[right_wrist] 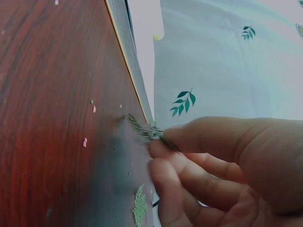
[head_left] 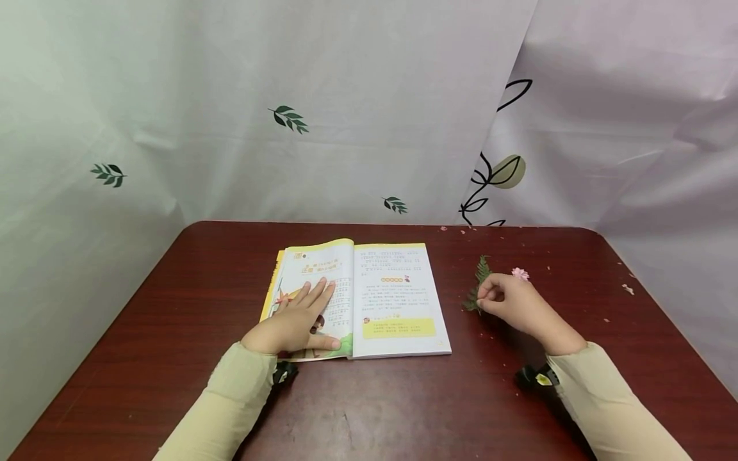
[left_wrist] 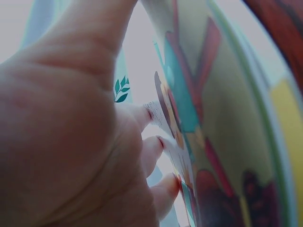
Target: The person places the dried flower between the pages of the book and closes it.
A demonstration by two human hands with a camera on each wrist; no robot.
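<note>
Presently rests the left hand point(head_left: 294, 320) on the left page point(head_left: 325, 254) of an open illustrated book point(head_left: 398, 298), released, with fingers fanned out and thumb stretched toward the gutter; in the left wrist view, meets the paper with the fingertips. Just right of the book, grasps a dark green fern sprig point(right_wrist: 140, 128) with the right hand point(head_left: 519, 306), pinched between thumb and fingertips, low over or against a dark red-brown table point(head_left: 173, 384), cannot tell which. Close by, also right of the book, a paler fern piece point(right_wrist: 139, 205); cannot tell whether joined to the pinched sprig. Farther right of the book, past the knuckles of the right hand, a pink flower point(head_left: 519, 274); farther still, loose pink petals point(head_left: 628, 289). Inside the book, coloured pictures partly hidden under the left hand, and a yellow text box point(head_left: 399, 328) low on the right-hand side. Nearer than the book, pale sleeves point(head_left: 242, 378) and black wrist-worn devices point(head_left: 284, 372). Beyond the book, a whitish curtain point(head_left: 202, 77) printed with dark green leaf sprigs point(head_left: 288, 120) and, toward the right, a black-outlined plant motif point(head_left: 509, 171).
</note>
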